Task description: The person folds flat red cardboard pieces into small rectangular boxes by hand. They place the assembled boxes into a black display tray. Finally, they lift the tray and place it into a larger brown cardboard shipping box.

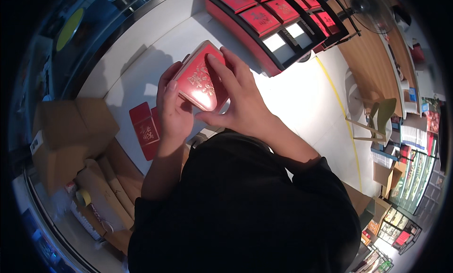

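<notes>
Gold-marked red box (202, 79), tilted, held between left hand (174, 110) and right hand (241, 91); compartmented tray (237, 37) beyond; flat red piece (138, 124) leftward.

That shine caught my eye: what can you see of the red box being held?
The red box looks glossy, perhaps coated card or metal, with rounded corners, a paler rim and gold decoration on top. Light glares off its lower end. It appears shut, held up at a tilt, decorated face toward the camera. The left hand supports its left side; the right hand touches its face and right side.
</notes>
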`<state>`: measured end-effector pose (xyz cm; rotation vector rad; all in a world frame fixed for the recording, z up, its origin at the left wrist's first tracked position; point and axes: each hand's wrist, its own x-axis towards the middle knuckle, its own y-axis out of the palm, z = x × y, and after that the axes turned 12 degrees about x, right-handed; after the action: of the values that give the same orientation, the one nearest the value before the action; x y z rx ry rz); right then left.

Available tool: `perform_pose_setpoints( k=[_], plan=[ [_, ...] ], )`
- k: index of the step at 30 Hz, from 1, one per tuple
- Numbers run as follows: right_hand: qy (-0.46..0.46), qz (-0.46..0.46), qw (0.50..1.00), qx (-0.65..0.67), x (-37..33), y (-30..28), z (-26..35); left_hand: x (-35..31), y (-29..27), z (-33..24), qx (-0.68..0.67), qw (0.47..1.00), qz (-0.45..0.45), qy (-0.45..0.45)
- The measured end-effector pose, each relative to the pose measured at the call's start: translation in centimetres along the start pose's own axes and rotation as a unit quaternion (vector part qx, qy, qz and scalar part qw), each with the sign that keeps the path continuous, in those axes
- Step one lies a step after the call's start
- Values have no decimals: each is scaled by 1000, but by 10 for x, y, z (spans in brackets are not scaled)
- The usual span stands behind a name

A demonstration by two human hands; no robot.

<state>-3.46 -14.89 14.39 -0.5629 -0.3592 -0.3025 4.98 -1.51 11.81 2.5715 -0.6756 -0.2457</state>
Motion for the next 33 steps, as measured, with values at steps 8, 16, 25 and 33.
perform_pose_setpoints(
  k=[8, 16, 25, 33],
  plan=[
    [-85, 80, 989, -90, 18, -66, -33, 17, 11, -3, 107, 986, 97, -82],
    [271, -75, 819, 500, -6, -40, -33, 24, 34, 49, 236, 947, -40, 214],
    [252, -109, 697, 663, 7, -63, -46, 29, 58, 65, 504, 751, 102, 414],
    [85, -110, 979, -149, 45, -228, -165, 32, 61, 111, 404, 895, 186, -30]
  ],
)
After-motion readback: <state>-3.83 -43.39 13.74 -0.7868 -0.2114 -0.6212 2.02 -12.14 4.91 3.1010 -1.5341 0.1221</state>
